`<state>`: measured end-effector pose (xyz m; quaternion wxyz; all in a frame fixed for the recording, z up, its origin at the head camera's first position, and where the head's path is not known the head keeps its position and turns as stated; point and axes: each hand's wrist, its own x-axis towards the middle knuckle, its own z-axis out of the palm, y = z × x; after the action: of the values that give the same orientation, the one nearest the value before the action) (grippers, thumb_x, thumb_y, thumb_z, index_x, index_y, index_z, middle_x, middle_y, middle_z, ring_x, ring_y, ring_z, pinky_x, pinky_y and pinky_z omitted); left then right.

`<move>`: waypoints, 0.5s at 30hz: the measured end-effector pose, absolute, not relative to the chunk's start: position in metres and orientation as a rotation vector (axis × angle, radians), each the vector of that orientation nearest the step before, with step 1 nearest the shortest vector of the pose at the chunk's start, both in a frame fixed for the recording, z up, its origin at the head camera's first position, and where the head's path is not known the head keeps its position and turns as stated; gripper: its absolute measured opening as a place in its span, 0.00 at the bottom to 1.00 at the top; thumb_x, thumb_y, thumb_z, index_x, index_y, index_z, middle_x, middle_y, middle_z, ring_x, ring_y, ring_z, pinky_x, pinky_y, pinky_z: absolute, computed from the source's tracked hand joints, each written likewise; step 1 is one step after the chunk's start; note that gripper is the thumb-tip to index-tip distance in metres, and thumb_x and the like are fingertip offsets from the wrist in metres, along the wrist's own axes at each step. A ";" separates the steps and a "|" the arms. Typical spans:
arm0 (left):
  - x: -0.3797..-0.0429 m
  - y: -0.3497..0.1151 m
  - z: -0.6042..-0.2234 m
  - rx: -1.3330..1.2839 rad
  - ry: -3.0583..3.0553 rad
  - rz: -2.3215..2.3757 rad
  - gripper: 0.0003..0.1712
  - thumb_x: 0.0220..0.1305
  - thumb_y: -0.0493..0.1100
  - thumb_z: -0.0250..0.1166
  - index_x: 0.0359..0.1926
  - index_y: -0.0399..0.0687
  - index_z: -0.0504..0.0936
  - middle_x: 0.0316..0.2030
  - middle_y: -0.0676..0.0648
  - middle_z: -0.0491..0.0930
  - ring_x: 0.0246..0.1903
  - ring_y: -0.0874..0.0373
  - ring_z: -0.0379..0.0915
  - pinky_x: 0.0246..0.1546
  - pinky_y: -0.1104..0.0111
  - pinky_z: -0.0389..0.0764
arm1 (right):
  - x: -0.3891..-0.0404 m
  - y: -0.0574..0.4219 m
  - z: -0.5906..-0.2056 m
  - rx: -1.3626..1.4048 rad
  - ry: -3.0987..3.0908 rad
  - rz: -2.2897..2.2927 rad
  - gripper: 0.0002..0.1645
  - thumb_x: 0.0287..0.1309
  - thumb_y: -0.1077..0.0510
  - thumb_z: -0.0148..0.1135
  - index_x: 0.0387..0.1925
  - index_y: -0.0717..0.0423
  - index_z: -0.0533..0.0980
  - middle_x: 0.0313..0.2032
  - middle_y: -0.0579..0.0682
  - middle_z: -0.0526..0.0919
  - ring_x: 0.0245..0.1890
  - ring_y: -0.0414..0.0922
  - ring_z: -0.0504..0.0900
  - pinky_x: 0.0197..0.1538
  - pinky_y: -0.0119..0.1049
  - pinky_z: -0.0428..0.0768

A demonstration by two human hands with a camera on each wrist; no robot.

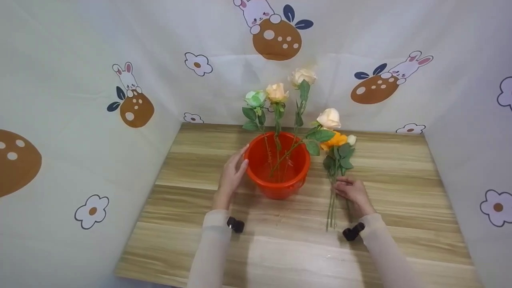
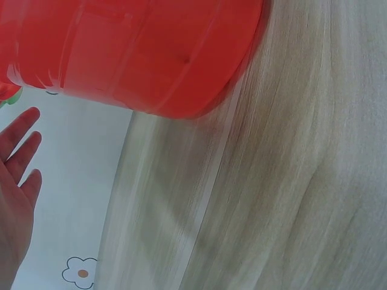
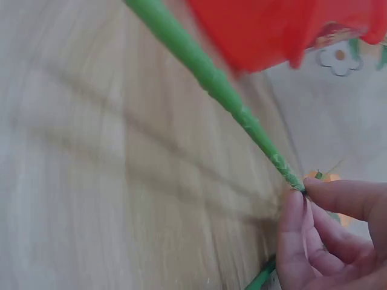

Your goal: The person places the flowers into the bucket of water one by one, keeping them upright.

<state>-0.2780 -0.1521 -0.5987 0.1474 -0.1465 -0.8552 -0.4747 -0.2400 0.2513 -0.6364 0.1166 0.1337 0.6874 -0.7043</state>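
A red bucket [image 1: 277, 190] holds artificial roses on long stems: a green rose [image 1: 255, 98], a peach rose [image 1: 277, 92], a cream rose [image 1: 303, 76] and another cream rose [image 1: 329, 119] leaning out over the right rim. My left hand [image 1: 232, 174] is at the bucket's left rim, its fingers [image 2: 21, 154] extended. To the right of the bucket, my right hand [image 1: 353, 193] pinches a green stem [image 3: 224, 93] between thumb and fingertips. Just beyond that hand are an orange rose [image 1: 335, 140] and a small whitish rose [image 1: 351, 140]; I cannot tell whose stem is pinched.
The bucket stands toward the back of a wood-grain table [image 1: 188, 236]. Pale cloth walls [image 1: 224, 28] printed with rabbits and flowers enclose its back and sides. A small black device [image 1: 236, 225] sits at the left wrist, another black device [image 1: 353, 231] at the right.
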 end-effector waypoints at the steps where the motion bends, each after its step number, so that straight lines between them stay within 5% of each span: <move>1: -0.278 -0.152 -0.599 -0.421 -2.462 -1.363 0.27 0.73 0.48 0.56 0.71 0.58 0.70 0.69 0.46 0.71 0.70 0.47 0.67 0.72 0.47 0.64 | -0.239 0.252 -0.636 0.384 1.976 -2.082 0.28 0.66 0.70 0.56 0.64 0.80 0.63 0.32 0.41 0.83 0.33 0.33 0.84 0.41 0.24 0.85; 10: -0.279 -0.152 -0.599 -0.416 -2.459 -1.359 0.27 0.74 0.48 0.55 0.71 0.57 0.70 0.69 0.46 0.72 0.69 0.47 0.67 0.73 0.49 0.64 | -0.229 0.251 -0.618 0.387 1.958 -2.148 0.30 0.67 0.66 0.58 0.66 0.75 0.63 0.31 0.36 0.84 0.36 0.32 0.86 0.41 0.22 0.83; 15: -0.278 -0.151 -0.599 -0.406 -2.472 -1.354 0.27 0.73 0.47 0.56 0.71 0.59 0.70 0.68 0.48 0.73 0.69 0.50 0.68 0.73 0.51 0.65 | -0.225 0.251 -0.607 0.423 1.921 -2.272 0.23 0.64 0.69 0.59 0.60 0.70 0.69 0.30 0.37 0.83 0.34 0.32 0.86 0.41 0.23 0.84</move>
<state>-0.2778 -0.1510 -0.5988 0.1466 -0.1410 -0.8588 -0.4703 -0.2255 0.2512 -0.6066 0.0680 0.1405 0.6377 -0.7543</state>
